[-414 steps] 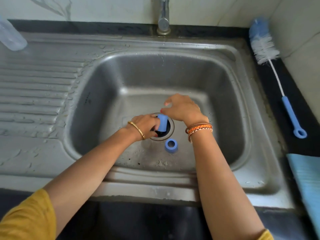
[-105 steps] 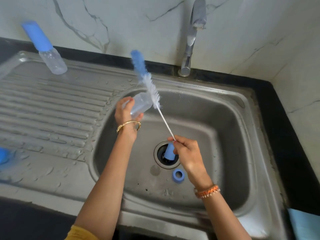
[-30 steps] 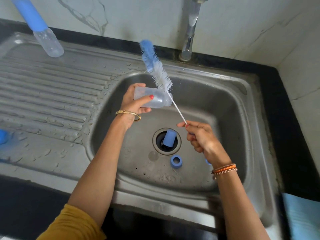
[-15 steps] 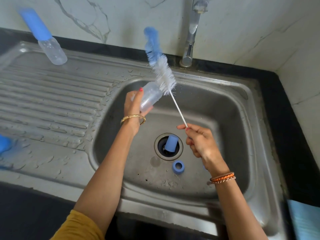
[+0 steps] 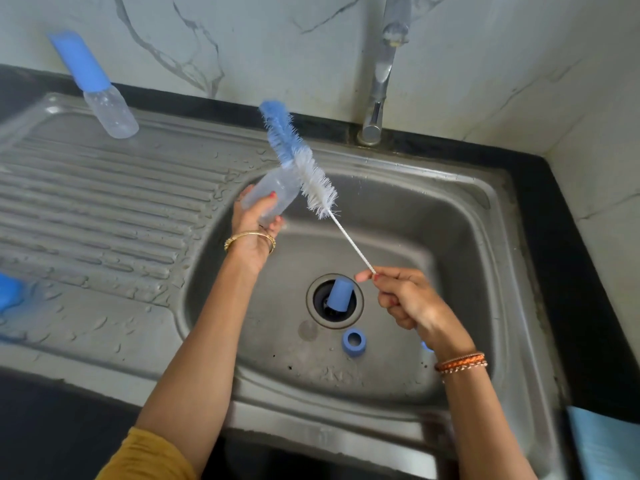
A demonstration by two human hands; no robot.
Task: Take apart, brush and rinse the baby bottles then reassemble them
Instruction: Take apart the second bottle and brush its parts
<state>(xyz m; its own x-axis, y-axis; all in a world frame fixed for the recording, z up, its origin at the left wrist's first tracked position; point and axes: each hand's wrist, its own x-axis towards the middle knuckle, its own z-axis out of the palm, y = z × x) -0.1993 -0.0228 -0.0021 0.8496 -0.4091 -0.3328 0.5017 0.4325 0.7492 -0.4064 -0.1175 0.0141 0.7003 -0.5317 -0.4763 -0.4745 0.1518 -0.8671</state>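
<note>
My left hand (image 5: 254, 216) grips a clear, capless baby bottle (image 5: 273, 190) above the sink's left side, tilted with its mouth up and to the right. My right hand (image 5: 405, 299) pinches the thin white stem of a bottle brush (image 5: 301, 164). Its blue and white bristle head lies outside the bottle, right beside the mouth. A blue cap (image 5: 338, 294) stands tilted in the drain hole. A blue screw ring (image 5: 354, 342) lies on the sink floor just in front of the drain. A second capped bottle (image 5: 100, 91) stands at the back left of the drainboard.
The steel sink basin (image 5: 467, 237) has a ribbed, wet drainboard (image 5: 86, 209) on its left. A tap (image 5: 381, 71) rises behind the basin, with no water running. A blue object (image 5: 8, 294) sits at the left edge, and a light blue cloth (image 5: 606, 445) at the lower right.
The brush head has stayed outside the bottle, shifting slightly along its mouth. My left hand has tipped the bottle from lying sideways to pointing up and right.
</note>
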